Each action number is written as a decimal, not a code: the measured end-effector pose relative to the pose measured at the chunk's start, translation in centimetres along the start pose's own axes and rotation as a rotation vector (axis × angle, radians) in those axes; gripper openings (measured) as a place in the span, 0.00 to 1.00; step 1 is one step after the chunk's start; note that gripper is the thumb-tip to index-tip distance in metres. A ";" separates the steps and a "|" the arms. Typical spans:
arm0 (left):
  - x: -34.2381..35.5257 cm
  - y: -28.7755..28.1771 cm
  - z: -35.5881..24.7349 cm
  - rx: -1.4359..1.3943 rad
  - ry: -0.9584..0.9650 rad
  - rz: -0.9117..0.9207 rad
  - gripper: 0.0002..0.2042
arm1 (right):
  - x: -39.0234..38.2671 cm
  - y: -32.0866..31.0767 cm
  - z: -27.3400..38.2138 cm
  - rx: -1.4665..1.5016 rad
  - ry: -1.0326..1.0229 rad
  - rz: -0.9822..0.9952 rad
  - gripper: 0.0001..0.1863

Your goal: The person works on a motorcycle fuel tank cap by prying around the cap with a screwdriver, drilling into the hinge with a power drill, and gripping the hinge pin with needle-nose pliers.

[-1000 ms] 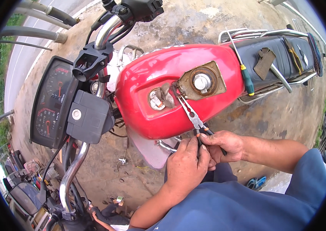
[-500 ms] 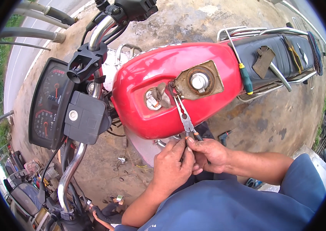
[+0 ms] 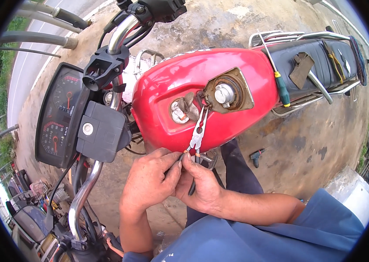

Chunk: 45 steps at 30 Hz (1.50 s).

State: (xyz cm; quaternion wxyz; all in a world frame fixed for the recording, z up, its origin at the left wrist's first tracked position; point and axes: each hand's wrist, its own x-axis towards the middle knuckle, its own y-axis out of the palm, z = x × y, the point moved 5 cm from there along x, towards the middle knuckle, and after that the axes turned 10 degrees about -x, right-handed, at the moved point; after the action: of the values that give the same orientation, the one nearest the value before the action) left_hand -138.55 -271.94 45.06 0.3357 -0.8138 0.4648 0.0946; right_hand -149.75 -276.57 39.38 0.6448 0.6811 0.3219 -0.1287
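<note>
Both my hands grip the handles of long-nose pliers [image 3: 197, 136] low over the near side of a red motorcycle fuel tank [image 3: 167, 89]. My left hand [image 3: 149, 177] is closed around one handle, with the fingertips near the pivot. My right hand [image 3: 202, 181] is closed on the handles beside it, thumb up against them. The plier tips reach a small rusty hinge [image 3: 202, 100] at the edge of the square filler plate [image 3: 246, 97]. A silver filler neck insert [image 3: 224, 94] sits in the rusty ring there. Whether the jaws clamp the hinge is too small to tell.
Left of the filler lies a grey rag [image 3: 188, 107] in the tank's recess. A green-handled screwdriver [image 3: 282, 89] leans across the front of the black seat [image 3: 319, 54], which carries other tools. Handlebars and gauges [image 3: 60, 113] stand left. A drill [image 3: 256, 157] lies on the ground.
My hands and the plier handles have swung left and slightly down, so the pliers slant more. The tips stay at the hinge. The silver insert looks slightly tilted.
</note>
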 end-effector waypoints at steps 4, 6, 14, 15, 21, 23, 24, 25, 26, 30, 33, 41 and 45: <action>0.0 0.4 -0.4 0.040 -0.047 0.004 0.14 | -0.5 -0.4 0.5 0.034 0.060 0.030 0.19; -0.2 0.8 -0.7 -0.044 -0.063 -0.056 0.13 | -0.9 -1.1 0.8 0.014 0.089 0.066 0.18; -1.2 2.6 -1.4 0.020 -0.068 -0.153 0.14 | -1.9 -3.0 1.0 -0.044 0.123 0.077 0.17; -1.3 2.6 -1.2 0.020 -0.069 -0.152 0.14 | -1.9 -3.1 1.1 -0.042 0.123 0.076 0.17; -1.3 2.6 -1.2 0.063 -0.052 -0.153 0.14 | -1.4 -2.9 1.1 -0.033 0.158 0.063 0.20; -1.2 2.7 -1.5 0.148 -0.080 -0.141 0.14 | -1.6 -1.7 1.2 -0.066 0.136 -0.076 0.21; -1.2 2.7 -1.6 0.151 -0.081 -0.140 0.14 | -1.6 -1.7 1.0 -0.064 0.136 -0.073 0.21; -1.1 2.7 -1.8 0.167 -0.061 -0.136 0.14 | -1.6 -2.0 0.8 -0.086 0.126 -0.101 0.22; -1.0 2.8 -1.9 0.184 -0.040 -0.130 0.14 | -1.5 -2.3 0.8 -0.107 0.114 -0.129 0.23; -0.5 4.3 -2.1 0.207 -0.057 -0.086 0.13 | -2.3 -3.3 2.1 -0.151 0.136 -0.139 0.23; -0.2 6.6 -2.8 -0.006 -0.024 -0.152 0.11 | -4.3 -4.6 4.7 -0.345 0.323 -0.135 0.23; -0.3 9.1 -3.7 -0.134 -0.059 -0.264 0.14 | -5.8 -4.9 9.6 -0.477 0.625 -0.018 0.27; -1.1 5.4 -1.8 -0.022 -0.073 -0.152 0.14 | -3.9 -4.1 4.1 -0.131 0.328 0.041 0.19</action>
State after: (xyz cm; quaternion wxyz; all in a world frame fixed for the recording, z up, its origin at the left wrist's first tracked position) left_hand -143.81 -274.19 44.46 0.3496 -0.8465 0.3881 0.1033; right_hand -154.22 -281.74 37.85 0.6290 0.6562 0.4165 0.0185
